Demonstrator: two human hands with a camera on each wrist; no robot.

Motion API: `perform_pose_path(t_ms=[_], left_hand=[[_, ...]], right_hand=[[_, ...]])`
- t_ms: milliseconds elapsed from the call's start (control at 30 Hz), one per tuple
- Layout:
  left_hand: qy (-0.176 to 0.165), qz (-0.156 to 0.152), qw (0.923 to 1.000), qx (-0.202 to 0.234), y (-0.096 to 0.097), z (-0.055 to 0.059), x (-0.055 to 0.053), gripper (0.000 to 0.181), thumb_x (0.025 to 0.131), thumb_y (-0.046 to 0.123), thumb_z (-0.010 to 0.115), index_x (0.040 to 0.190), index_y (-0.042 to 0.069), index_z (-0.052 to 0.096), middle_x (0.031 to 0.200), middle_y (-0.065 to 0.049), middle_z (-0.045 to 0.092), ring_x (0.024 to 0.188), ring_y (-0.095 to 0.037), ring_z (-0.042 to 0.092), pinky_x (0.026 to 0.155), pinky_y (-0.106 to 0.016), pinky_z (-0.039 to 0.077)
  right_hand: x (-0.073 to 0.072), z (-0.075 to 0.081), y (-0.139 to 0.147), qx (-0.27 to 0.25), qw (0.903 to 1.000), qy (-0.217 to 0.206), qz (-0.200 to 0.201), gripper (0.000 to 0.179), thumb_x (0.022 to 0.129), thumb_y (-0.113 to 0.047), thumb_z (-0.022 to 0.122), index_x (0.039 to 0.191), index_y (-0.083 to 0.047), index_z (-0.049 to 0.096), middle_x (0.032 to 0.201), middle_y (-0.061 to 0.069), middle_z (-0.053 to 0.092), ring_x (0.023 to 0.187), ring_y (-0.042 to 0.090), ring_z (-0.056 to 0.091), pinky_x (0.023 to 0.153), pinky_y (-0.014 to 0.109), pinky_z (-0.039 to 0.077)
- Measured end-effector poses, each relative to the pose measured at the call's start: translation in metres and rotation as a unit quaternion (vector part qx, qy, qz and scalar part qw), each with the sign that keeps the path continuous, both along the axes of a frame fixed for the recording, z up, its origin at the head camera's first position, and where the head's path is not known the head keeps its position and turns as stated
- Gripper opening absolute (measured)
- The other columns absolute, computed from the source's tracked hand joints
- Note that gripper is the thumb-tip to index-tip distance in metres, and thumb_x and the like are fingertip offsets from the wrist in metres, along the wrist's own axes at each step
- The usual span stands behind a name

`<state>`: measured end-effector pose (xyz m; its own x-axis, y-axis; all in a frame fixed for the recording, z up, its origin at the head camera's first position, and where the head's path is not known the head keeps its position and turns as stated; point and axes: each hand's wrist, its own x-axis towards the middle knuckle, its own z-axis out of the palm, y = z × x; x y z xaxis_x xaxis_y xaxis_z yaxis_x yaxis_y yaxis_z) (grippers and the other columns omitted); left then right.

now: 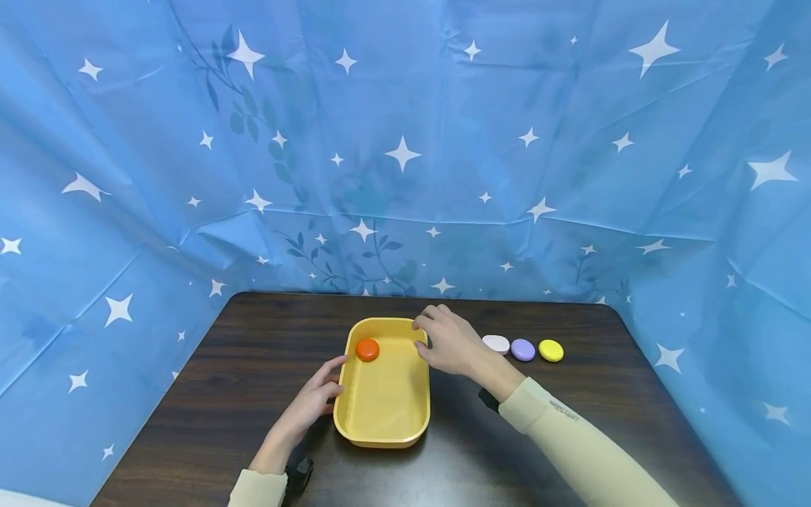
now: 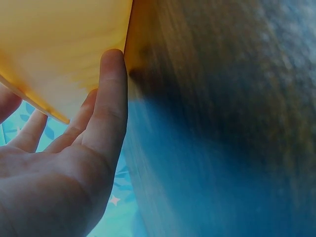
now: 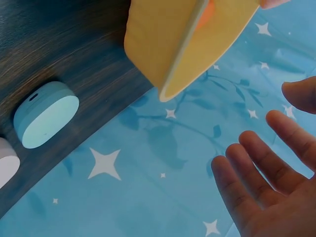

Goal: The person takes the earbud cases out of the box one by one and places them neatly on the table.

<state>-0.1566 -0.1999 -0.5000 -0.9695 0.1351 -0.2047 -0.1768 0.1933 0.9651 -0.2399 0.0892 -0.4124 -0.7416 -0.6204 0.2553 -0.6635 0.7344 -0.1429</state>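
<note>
A yellow tray [image 1: 382, 394] sits on the table with a round orange disc [image 1: 367, 350] at its far left inside. My left hand [image 1: 310, 399] touches the tray's left side; in the left wrist view its extended fingers [image 2: 109, 94] lie against the outer wall. Over the tray's far right corner is my right hand [image 1: 448, 341], and the right wrist view shows its spread fingers [image 3: 266, 173] holding nothing. Beside the tray in that view stands a pale teal rounded piece [image 3: 49, 118] with a slot in its side, hidden in the head view.
To the right of my right hand, a white oval piece [image 1: 496, 344], a purple disc [image 1: 522, 350] and a yellow disc [image 1: 551, 351] lie in a row on the dark wooden table [image 1: 253, 338]. A blue star-patterned curtain [image 1: 405, 183] hangs behind the table.
</note>
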Motion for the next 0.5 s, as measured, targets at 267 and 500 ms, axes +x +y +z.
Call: perform_pose_path(t_ms=[267,500], left_hand=[[-0.001,0.001,1.0000,0.002,0.000,-0.001,-0.001,0.057,0.101,0.011,0.048,0.157,0.017,0.037,0.136,-0.020,0.053,0.112,-0.031,0.061,0.095,-0.055,0.051],[-0.005,0.001,1.0000,0.003,-0.001,-0.001,-0.001,0.057,0.102,0.011,0.048,0.157,0.018,0.037,0.138,-0.020,0.052,0.113,-0.031,0.061,0.094,-0.054,0.052]], right_hand=[[-0.002,0.001,-0.009,-0.005,0.9999,-0.008,0.008,0.024,0.091,-0.026,0.073,0.112,-0.014,0.072,0.112,0.003,0.063,0.100,0.021,0.054,0.085,0.035,0.053],[-0.004,0.000,-0.017,-0.006,0.9998,-0.019,0.009,0.025,0.092,-0.026,0.072,0.113,-0.013,0.072,0.113,0.003,0.063,0.101,0.021,0.054,0.087,0.034,0.053]])
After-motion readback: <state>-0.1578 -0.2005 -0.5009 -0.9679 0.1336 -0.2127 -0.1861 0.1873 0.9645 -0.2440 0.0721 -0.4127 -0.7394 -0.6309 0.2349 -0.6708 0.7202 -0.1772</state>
